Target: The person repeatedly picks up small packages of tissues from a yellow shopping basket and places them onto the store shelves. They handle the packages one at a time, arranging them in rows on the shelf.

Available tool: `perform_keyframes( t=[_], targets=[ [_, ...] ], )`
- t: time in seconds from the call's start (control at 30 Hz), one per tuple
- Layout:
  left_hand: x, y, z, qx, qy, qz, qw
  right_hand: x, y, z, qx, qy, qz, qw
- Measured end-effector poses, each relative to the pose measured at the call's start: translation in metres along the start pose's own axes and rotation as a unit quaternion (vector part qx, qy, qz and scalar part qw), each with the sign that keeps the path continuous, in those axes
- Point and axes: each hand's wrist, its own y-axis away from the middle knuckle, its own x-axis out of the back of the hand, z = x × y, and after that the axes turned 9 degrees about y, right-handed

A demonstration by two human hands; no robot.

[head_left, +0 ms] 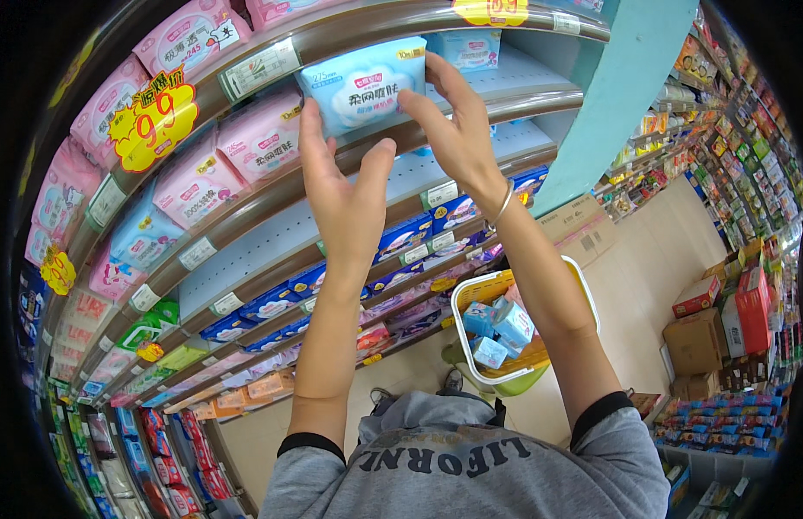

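Observation:
A light blue pack of sanitary pads (365,87) stands upright at the front of a store shelf, its printed face towards me. My left hand (346,194) has its fingers against the pack's left side, with the thumb spread below it. At the right side, my right hand (458,123) curls its fingers behind the edge and sets its thumb on the front. Together the hands hold the pack between them. Pink packs (262,139) stand directly left of it, and another blue pack (469,50) sits further right, deeper on the shelf.
A shopping basket (463,285) holding several blue packs (513,323) rests below my right forearm. Brown shelf rails (537,104) carry price tags. A pale green panel (618,97) ends the shelving on the right. Cardboard boxes (694,340) are stacked across the aisle.

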Motion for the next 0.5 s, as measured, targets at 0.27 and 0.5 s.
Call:
perform_keyframes(
  t=[0.27,0.5],
  targets=[
    [0.002,0.051,0.026,0.047,0.011,-0.052,0.998,0.030,0.060,-0.020,-0.095,-0.112,0.017,0.989],
    [-0.005,0.106,0.026,0.088,0.086,-0.121,0.985,0.072,0.125,-0.028,-0.124,-0.066,0.035,0.990]
  ],
)
